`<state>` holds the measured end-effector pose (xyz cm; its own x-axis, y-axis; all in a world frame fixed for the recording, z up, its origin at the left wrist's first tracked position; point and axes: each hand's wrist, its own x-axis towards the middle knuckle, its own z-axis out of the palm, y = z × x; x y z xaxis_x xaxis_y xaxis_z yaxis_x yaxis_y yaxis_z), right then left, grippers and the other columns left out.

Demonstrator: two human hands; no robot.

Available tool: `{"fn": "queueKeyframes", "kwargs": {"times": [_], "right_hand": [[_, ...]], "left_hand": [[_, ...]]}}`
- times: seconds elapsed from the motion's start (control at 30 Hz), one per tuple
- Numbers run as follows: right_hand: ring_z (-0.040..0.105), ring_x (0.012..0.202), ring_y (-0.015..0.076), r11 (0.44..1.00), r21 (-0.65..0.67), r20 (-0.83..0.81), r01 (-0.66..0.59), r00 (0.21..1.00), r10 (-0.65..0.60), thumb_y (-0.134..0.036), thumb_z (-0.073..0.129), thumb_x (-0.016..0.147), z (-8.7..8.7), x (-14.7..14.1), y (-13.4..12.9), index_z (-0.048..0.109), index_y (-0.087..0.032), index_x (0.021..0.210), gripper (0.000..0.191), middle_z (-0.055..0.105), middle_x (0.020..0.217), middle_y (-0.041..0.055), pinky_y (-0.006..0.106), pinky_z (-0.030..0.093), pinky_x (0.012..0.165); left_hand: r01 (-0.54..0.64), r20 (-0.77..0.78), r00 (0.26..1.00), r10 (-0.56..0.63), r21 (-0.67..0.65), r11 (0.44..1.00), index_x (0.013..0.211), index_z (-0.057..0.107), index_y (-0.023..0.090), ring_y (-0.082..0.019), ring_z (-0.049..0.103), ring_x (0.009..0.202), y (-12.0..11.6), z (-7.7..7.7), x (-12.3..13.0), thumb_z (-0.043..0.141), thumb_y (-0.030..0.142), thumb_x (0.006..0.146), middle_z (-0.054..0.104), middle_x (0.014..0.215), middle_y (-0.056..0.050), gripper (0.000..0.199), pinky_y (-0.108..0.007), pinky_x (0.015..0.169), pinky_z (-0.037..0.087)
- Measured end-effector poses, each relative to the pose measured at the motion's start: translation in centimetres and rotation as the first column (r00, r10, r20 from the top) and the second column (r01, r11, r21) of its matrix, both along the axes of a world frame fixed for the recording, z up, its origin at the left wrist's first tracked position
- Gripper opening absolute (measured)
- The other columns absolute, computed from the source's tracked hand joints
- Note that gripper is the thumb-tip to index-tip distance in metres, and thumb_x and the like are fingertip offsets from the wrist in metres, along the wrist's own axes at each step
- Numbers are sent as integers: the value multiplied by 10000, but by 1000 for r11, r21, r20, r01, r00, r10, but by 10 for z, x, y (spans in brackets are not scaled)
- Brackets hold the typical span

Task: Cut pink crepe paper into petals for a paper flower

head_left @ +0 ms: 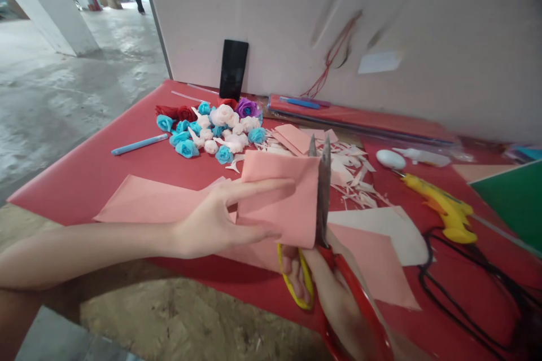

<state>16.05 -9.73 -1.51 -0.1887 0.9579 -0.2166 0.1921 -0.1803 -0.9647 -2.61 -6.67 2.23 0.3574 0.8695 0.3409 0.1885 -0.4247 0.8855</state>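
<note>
A folded piece of pink paper (pixel 282 214) is held up over the table by my left hand (pixel 220 220), index finger stretched across its front and thumb along the lower part. My right hand (pixel 334 287) grips scissors (pixel 324 197) with red and yellow handles, fingers through the loops. The blades point away from me, slightly apart at the tips, along the right edge of the folded paper. Whether they bite into it I cannot tell. Below lie more pink sheets (pixel 152 200), and behind the blades is a heap of pale paper scraps (pixel 351 172).
Blue, white, red and purple paper flowers (pixel 220 127) lie at the back left near a blue pen (pixel 139 144). A black phone (pixel 233 69) leans on the white panel. At right are a yellow glue gun (pixel 442 203), its black cord and a white egg-shaped piece (pixel 390 158).
</note>
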Motion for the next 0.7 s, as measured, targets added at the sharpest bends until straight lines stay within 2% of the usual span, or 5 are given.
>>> {"fn": "queueKeyframes", "kwargs": {"times": [0.2, 0.37, 0.5, 0.6, 0.7], "right_hand": [[390, 266, 97, 989, -145, -72, 8, 997, -18, -667, 514, 719, 14, -2, 14, 466, -195, 713, 474, 407, 311, -63, 178, 315, 287], [418, 342, 82, 954, -297, -237, 27, 966, -101, -505, 625, 625, 18, 1, 38, 478, -185, 571, 356, 468, 415, -29, 180, 330, 314], [367, 343, 80, 971, -239, -251, 11, 965, -72, -500, 616, 624, 21, 6, 45, 527, -190, 616, 323, 439, 430, -40, 187, 293, 292], [376, 348, 82, 994, -104, -208, -16, 978, -6, -491, 567, 709, 20, 10, 44, 539, -189, 673, 305, 462, 462, -35, 202, 309, 314], [433, 399, 82, 997, 18, -135, -71, 988, 73, -389, 551, 759, 11, 15, 43, 559, -185, 774, 205, 547, 578, -14, 209, 351, 359]], "left_hand": [[-29, 13, 999, 30, -48, 998, 1207, 552, 218, -190, 564, 1135, 4, -6, 1, 696, 228, 724, 606, 1223, -9, 504, -228, 918, 502], [-117, 87, 988, 126, -99, 988, 1206, 551, 237, -195, 508, 1199, 13, -13, -1, 707, 236, 710, 558, 1285, 9, 519, -260, 963, 483], [-121, 162, 977, 141, -128, 984, 1194, 558, 247, -196, 487, 1219, 15, -15, -1, 711, 216, 705, 570, 1272, 15, 513, -283, 988, 472], [-126, 198, 968, 152, -138, 982, 1183, 567, 255, -207, 497, 1209, 15, -13, -1, 717, 192, 696, 584, 1255, 14, 513, -291, 965, 495], [-113, 266, 952, 152, -156, 981, 1174, 571, 276, -221, 513, 1191, 13, -9, -1, 709, 168, 699, 590, 1247, 20, 506, -268, 873, 556]]}}
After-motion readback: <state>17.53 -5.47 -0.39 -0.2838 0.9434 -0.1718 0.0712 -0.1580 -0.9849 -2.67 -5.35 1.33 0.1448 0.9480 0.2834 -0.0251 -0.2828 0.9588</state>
